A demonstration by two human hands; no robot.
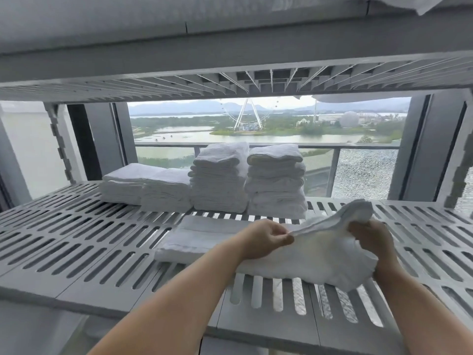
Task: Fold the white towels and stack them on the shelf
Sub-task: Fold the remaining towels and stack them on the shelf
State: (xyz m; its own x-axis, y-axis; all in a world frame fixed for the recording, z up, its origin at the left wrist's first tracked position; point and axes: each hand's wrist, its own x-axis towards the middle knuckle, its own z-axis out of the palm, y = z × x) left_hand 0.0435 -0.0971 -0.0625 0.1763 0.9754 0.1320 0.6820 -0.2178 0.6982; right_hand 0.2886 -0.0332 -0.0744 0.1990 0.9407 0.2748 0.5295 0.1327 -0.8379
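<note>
White towel [320, 254] sags between both hands over the front of a grey slatted plastic shelf [76, 239], its lower fold resting on the slats. The left hand [266, 239] pinches the towel's upper edge between thumb and curled fingers. The right hand [368, 237] grips a bunched end, lifted a little higher, so the cloth runs slack from one grip to the other. The fabric is plain white terry, creased and loosely doubled, with a ribbed hem at the raised end.

Just beyond the left hand, partly under the held cloth, a folded towel [199, 239] lies flat on the shelf. Farther back from both grips stand four piles of folded white towels: two low stacks [143, 188] off to the left, touching each other, then a tall stack [220, 178] and a second tall stack [276, 180] side by side.

Overhead, an upper shelf [230, 55] of the same grey slats spans the view. Behind the piles a window shows a balcony railing [358, 147], water, trees and a Ferris wheel [247, 114].
</note>
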